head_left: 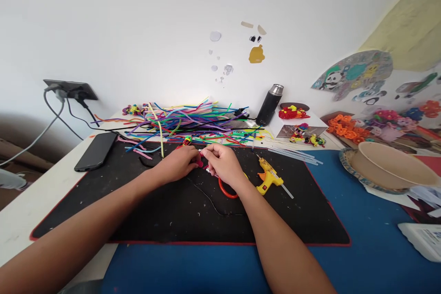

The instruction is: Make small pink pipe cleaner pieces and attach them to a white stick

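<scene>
My left hand (179, 163) rests over the black mat with its fingers curled. A small pink piece (200, 164) shows at its fingertips; whatever else the fingers enclose is hidden. Just behind that hand a small multicoloured pipe-cleaner piece (188, 139) peeks out. Close on the right, my right hand (222, 163) pinches a tiny white bit (201, 150), too small to name, with the fingertips of both hands nearly meeting. Partly under my right hand lie scissors with a red-orange handle (227, 192). A yellow glue gun (269, 177) with a glue stick in its back lies to the right.
Loose pipe cleaners (193, 119) pile along the wall. A black phone (96, 151) lies at left, and a black flask (270, 105) leans behind. Clear glue sticks (296, 155), orange pipe-cleaner pieces (346, 128) and a bowl (396, 163) are at right. A thin black cord (210, 200) crosses the mat.
</scene>
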Demonstrator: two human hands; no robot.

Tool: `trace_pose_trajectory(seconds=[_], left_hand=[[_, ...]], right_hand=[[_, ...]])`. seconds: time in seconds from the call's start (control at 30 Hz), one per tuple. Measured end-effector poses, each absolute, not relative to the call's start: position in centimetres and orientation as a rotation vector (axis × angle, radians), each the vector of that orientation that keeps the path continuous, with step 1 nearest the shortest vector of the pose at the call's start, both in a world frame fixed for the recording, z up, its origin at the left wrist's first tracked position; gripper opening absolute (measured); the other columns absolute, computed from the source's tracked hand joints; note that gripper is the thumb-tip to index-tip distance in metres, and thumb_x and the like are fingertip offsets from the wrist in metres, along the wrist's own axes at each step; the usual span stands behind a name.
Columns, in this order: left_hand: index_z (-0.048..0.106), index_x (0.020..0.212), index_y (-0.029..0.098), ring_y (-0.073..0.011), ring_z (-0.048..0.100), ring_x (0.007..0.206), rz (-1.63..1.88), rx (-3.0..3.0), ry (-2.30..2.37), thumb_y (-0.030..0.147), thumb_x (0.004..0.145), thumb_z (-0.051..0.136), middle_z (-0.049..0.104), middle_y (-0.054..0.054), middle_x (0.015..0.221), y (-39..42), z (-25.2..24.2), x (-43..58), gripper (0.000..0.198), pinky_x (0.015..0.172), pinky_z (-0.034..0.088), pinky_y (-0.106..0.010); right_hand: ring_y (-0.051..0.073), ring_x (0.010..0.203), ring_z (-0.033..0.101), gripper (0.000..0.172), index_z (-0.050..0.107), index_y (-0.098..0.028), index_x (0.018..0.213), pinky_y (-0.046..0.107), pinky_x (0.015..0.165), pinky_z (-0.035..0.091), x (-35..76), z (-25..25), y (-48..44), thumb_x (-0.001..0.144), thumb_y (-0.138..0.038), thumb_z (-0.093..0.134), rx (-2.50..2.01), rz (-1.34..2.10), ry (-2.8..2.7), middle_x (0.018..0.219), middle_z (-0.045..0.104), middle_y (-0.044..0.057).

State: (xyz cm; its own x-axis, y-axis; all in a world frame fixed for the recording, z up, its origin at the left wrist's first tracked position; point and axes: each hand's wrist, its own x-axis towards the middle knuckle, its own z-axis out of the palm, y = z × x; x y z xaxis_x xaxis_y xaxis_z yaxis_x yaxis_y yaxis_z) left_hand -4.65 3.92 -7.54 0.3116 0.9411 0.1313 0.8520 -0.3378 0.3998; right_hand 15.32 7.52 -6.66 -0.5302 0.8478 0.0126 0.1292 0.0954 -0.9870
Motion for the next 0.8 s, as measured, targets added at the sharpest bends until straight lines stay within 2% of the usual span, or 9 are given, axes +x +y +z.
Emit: trace_pose_trajectory(seconds=[0.17,0.33,0.57,0.8], left_hand=[[0.066,0.089,0.021,-0.0197,0.063,0.074,0.783,1.927,1.558,0.043,0.090,0.065,0.069,-0.001,0.081,3.5,-6.1,-4.5,0.022,0.067,0.048,-0.030],[0.069,0.093,0.019,-0.0156,0.063,0.072,0.992,1.611,1.381,0.049,0.086,0.074,0.069,0.000,0.079,3.1,-3.9,-4.4,0.031,0.067,0.049,-0.027],[0.068,0.093,0.019,-0.0175,0.067,0.080,1.185,1.477,1.386,0.051,0.081,0.080,0.072,-0.003,0.087,2.5,-4.0,-4.3,0.036,0.074,0.054,-0.030],[0.068,0.096,0.018,-0.0170,0.066,0.077,1.172,1.406,1.313,0.052,0.081,0.080,0.070,-0.002,0.086,2.4,-4.1,-3.6,0.039,0.073,0.054,-0.031]], right_hand=[[0.011,0.041,0.053,0.021,0.066,-0.022,0.091,0.022,0.045,0.041,15.3,-7.1,7.6,0.095,-0.041,0.060,-0.984,1.470,-1.764,0.055,0.059,-0.006],[0.011,0.042,0.054,0.022,0.067,-0.022,0.097,0.022,0.046,0.042,15.3,-7.3,7.8,0.095,-0.043,0.060,-0.955,1.450,-1.740,0.055,0.058,-0.006],[0.010,0.041,0.052,0.028,0.067,-0.021,0.100,0.022,0.044,0.040,15.3,-7.0,7.5,0.094,-0.047,0.062,-0.893,1.530,-1.713,0.057,0.059,-0.006],[0.010,0.039,0.051,0.022,0.066,-0.021,0.097,0.022,0.044,0.040,15.3,-6.6,7.3,0.094,-0.042,0.061,-0.892,1.488,-1.730,0.054,0.058,-0.007]])
